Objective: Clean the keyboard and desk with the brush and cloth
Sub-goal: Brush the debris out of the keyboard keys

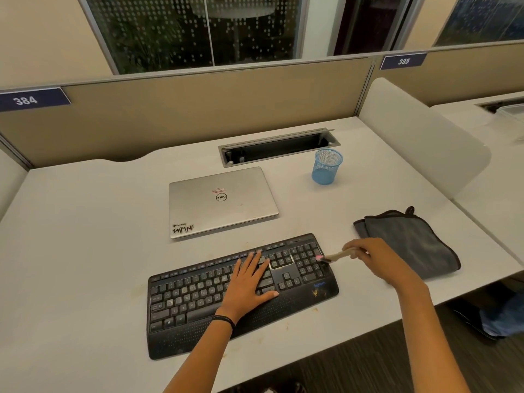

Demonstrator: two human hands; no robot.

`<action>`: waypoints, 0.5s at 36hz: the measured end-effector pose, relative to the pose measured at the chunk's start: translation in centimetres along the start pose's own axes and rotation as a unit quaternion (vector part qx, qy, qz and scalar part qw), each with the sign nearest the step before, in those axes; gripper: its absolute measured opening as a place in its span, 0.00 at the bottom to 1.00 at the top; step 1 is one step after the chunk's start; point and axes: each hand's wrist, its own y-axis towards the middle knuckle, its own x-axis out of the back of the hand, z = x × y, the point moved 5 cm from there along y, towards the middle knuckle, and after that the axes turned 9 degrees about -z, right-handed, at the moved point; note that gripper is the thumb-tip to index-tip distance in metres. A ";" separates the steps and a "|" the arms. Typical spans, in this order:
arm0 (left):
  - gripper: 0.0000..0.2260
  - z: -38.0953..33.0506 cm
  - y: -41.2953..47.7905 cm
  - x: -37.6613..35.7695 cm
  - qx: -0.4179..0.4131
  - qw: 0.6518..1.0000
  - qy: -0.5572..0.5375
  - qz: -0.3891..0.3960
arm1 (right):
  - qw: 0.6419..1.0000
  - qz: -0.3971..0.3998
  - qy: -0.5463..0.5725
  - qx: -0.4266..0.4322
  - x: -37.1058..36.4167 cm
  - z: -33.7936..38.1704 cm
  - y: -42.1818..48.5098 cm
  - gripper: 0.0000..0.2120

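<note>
Office desk (85, 222): left hand (249, 285) flat on keyboard (198, 296), right hand (368, 259) gripping brush (330, 257) near right edge; crumbs may scatter onto cloth (411, 242).

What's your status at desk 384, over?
Left hand flat on keyboard. Right hand grips brush, bristles at numpad. Cloth unused beside keyboard. Nothing obstructing.

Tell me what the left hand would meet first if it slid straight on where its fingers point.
The left hand lies flat on the keyboard. Past the top key row comes bare desk, then probably the near right corner of the laptop, though it might just pass beside it.
</note>
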 end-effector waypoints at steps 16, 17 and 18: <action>0.44 0.0 0.1 -0.1 -0.002 1.000 0.005 -0.001 | 0.998 -0.054 0.019 0.010 0.3 0.9 -0.3 0.11; 0.43 0.0 0.1 -0.1 -0.002 1.000 0.004 -0.001 | 0.999 -0.047 0.017 0.006 0.0 0.8 -0.4 0.12; 0.43 0.1 0.1 -0.2 -0.001 1.000 0.005 -0.001 | 0.999 -0.042 0.015 0.003 -0.2 0.7 -0.6 0.12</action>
